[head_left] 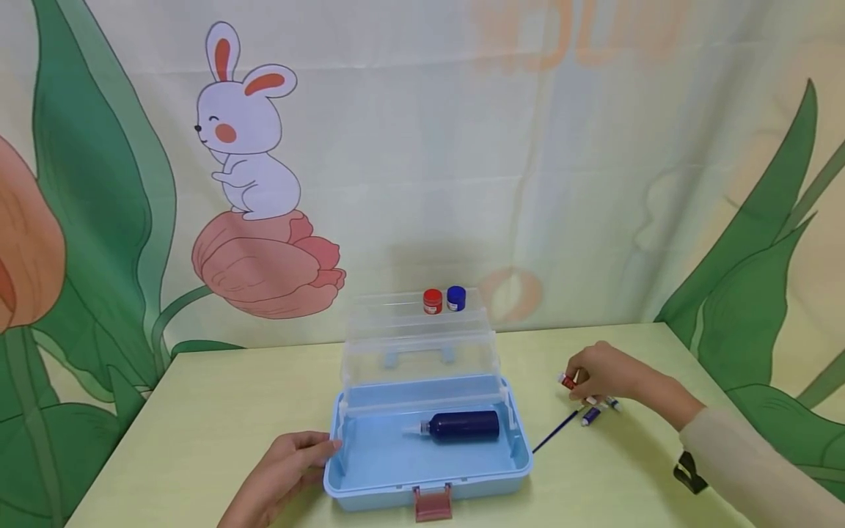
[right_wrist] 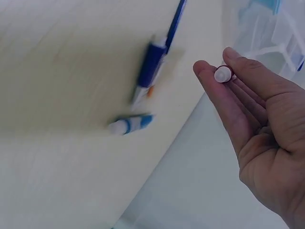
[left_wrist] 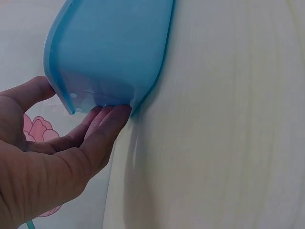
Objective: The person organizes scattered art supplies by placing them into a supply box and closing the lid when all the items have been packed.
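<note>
My left hand (head_left: pixel 284 466) grips the left side of a light blue plastic box (head_left: pixel 379 500), thumb over the rim and fingers against the outer wall; the left wrist view shows the same hold on the box (left_wrist: pixel 112 43). A dark blue squeeze bottle (head_left: pixel 465 425) with a pale nozzle lies inside the box. Over the table to the right, my right hand (head_left: pixel 610 372) pinches a small red paint tube (head_left: pixel 567 381) between thumb and fingertips. In the right wrist view, the tube's white cap (right_wrist: pixel 222 74) faces the camera.
The box's clear lid (head_left: pixel 422 367) stands open at the back. A red jar (head_left: pixel 432 301) and a blue jar (head_left: pixel 456 298) sit near its top. Right of the box lie a blue-handled brush (head_left: pixel 554 432), a dark blue tube (right_wrist: pixel 150 67) and a light blue tube (right_wrist: pixel 134 124).
</note>
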The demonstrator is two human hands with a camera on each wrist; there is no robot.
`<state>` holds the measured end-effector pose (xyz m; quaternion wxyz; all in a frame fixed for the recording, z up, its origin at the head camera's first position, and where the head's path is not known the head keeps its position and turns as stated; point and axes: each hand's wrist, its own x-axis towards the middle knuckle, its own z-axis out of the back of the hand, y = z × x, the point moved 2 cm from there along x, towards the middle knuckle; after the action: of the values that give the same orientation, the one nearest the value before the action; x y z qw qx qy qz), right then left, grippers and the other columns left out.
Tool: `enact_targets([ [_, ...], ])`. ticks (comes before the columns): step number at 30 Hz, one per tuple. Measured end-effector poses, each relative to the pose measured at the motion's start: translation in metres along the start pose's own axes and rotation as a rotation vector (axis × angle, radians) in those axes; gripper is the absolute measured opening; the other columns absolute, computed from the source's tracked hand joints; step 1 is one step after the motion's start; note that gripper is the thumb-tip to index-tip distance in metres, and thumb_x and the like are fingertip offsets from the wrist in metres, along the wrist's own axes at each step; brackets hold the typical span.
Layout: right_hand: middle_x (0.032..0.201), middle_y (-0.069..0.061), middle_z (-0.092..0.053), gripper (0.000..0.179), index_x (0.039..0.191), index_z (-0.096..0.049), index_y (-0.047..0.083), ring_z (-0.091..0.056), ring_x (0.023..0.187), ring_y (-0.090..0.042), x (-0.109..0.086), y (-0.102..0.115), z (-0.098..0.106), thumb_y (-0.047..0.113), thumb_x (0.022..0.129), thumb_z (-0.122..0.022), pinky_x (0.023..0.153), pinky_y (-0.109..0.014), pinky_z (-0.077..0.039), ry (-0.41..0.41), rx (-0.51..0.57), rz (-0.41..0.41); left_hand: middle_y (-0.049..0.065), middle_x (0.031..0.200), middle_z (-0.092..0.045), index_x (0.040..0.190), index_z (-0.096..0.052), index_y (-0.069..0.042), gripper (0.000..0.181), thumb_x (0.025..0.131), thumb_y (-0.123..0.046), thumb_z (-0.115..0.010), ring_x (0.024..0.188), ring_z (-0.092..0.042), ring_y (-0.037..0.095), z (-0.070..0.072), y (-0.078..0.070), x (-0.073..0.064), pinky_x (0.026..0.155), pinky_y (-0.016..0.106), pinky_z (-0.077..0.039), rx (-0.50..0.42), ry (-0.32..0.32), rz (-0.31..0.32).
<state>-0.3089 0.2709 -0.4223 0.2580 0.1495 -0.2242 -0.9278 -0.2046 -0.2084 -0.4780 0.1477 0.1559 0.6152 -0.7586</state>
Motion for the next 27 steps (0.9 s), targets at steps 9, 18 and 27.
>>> enact_targets([
  [9,0.078,0.008,-0.071,0.012,0.099,-0.073,0.005,-0.062,0.066,-0.003,0.009,0.036,0.004,0.009,0.089,-0.079,0.062,-0.020,-0.053,-0.019,-0.137,0.164,0.024,0.122,-0.062,0.128,-0.055,0.017,0.051,0.096,-0.019,-0.071,0.101,-0.064,0.022,-0.001,0.000,-0.003,0.089,0.041,-0.058,-0.022,-0.011,-0.026],
  [18,0.084,0.010,-0.073,0.007,0.094,-0.073,0.012,-0.067,0.076,0.000,0.005,0.069,0.013,0.010,0.089,-0.078,0.069,-0.022,-0.056,-0.053,-0.179,0.283,0.026,0.124,-0.061,0.130,-0.052,0.018,0.056,0.096,-0.021,-0.071,0.103,-0.064,0.023,-0.002,-0.001,-0.003,0.090,0.042,-0.058,-0.001,-0.015,-0.010],
  [27,0.086,0.008,-0.075,0.008,0.098,-0.074,0.011,-0.071,0.079,-0.003,0.006,0.096,0.016,0.012,0.091,-0.077,0.070,-0.022,-0.057,-0.049,-0.203,0.303,0.027,0.125,-0.060,0.130,-0.052,0.018,0.056,0.096,-0.021,-0.071,0.102,-0.065,0.023,-0.002,-0.001,-0.002,0.089,0.041,-0.058,-0.004,-0.018,-0.008],
])
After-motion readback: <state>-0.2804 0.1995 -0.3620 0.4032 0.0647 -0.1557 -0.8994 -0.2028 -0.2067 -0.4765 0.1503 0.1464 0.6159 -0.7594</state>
